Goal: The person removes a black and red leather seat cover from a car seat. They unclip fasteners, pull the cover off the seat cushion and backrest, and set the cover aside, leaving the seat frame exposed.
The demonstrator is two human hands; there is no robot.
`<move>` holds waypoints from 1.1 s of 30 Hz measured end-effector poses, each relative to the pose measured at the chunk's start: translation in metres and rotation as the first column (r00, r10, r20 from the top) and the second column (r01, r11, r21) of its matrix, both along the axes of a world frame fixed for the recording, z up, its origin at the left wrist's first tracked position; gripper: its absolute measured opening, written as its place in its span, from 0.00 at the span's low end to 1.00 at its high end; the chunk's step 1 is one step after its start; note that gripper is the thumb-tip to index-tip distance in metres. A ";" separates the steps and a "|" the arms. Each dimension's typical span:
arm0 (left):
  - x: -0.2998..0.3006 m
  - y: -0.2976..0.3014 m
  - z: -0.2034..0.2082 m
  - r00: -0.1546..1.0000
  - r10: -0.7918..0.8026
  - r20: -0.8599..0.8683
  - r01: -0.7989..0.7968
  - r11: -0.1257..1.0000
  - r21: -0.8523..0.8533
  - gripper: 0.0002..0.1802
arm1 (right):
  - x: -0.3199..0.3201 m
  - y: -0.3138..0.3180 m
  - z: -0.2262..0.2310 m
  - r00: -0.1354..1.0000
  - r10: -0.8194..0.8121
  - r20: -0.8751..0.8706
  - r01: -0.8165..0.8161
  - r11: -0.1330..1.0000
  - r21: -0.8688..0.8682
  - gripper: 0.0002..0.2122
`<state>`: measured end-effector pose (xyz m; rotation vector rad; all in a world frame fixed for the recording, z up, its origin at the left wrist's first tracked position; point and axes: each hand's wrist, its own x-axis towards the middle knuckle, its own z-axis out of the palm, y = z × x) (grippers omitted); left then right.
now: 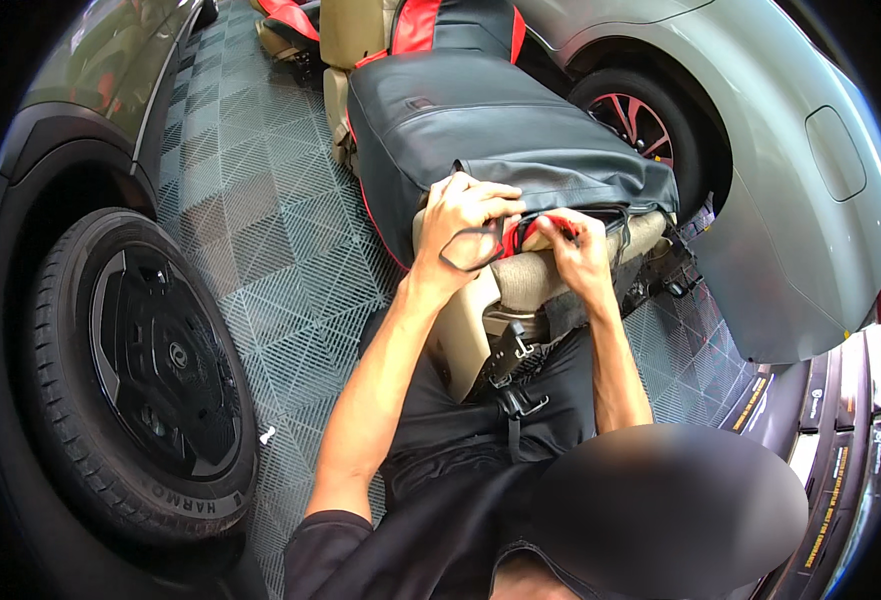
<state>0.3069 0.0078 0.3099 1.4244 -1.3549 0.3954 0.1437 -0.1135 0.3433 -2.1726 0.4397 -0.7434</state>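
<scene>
A beige car seat (535, 280) lies in front of me with a black seat cover (480, 105) pulled over most of it. My left hand (465, 220) is closed on the lower edge of the cover, its fingers bent over the black material. A thin black elastic loop (444, 252) hangs across that hand near the wrist. Just to the right, my right hand (582, 255) pinches a red and black part of the cover (526, 232) between thumb and fingers. Beige upholstery shows beneath both hands. The fingertips are partly hidden in the folds.
A dark car with a black-capped wheel (165, 360) stands on the left. A silver car (760, 190) with a red-accented wheel (640, 125) is close on the right. Metal seat brackets (512, 355) stick out near my lap. Another red-and-black seat (290, 20) sits farther back on the grey tiled floor (280, 200).
</scene>
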 end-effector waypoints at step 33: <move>-0.027 -0.040 0.078 0.708 -0.544 0.450 -0.215 0.441 0.872 0.21 | -0.008 -0.030 -0.044 0.866 -0.238 0.439 -0.021 0.862 0.507 0.08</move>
